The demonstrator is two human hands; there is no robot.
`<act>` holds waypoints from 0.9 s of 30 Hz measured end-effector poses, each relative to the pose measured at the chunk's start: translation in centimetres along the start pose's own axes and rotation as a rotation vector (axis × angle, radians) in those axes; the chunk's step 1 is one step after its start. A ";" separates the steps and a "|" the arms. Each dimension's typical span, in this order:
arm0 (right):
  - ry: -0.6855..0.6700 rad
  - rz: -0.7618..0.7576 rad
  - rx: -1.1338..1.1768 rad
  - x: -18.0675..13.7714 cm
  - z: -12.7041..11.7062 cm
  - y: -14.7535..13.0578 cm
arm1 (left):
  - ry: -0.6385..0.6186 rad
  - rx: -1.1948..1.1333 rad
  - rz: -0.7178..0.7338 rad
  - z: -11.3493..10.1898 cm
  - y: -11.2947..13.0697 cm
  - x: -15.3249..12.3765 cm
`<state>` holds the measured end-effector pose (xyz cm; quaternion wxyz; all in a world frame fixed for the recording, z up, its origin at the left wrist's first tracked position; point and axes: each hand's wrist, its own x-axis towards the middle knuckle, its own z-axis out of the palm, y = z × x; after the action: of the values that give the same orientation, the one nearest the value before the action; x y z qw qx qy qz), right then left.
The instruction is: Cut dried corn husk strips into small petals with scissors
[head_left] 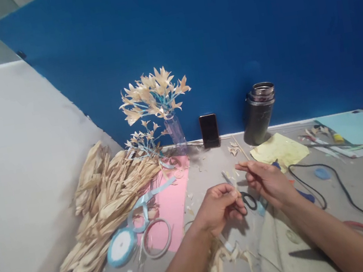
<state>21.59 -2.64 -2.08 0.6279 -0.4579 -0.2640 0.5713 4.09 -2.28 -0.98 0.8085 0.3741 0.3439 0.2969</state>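
Note:
My left hand is curled closed near the table's middle, its fingers at a pair of black-handled scissors whose blades point up and left. My right hand sits just to the right, thumb and fingers pinched on a small pale husk strip held above the scissors. Pale husk scraps lie under my left forearm.
A pile of dried husks lies at the left, beside a blue ribbon spool, a tape ring and pink paper. At the blue wall stand a vase of husk flowers, a phone and a steel flask. Yellow paper and black cables lie at the right.

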 end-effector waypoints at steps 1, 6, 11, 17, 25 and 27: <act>0.019 -0.006 -0.014 0.1 -0.1 0.0 | 0.042 -0.017 0.026 -0.1 0.1 0.0; -0.029 0.037 -0.157 -0.3 0.1 0.4 | 0.230 0.009 0.137 0.1 0.1 -0.1; -0.169 -0.010 -0.459 -1.3 1.0 1.0 | 0.239 0.150 0.099 0.6 -0.8 -0.2; -0.191 -0.034 -0.552 -1.5 1.1 1.0 | 0.247 0.240 0.088 0.3 -1.4 0.1; -0.219 -0.057 -0.623 -1.6 1.2 1.0 | 0.264 0.576 0.244 0.2 -1.7 0.1; -0.233 -0.056 -0.625 -1.6 1.2 1.0 | 0.270 0.629 0.267 0.2 -1.7 -0.1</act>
<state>19.75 -3.93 -2.08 0.4381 -0.5524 -0.5091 0.4937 4.61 -3.35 -2.21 0.5554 0.6036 0.4699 0.3262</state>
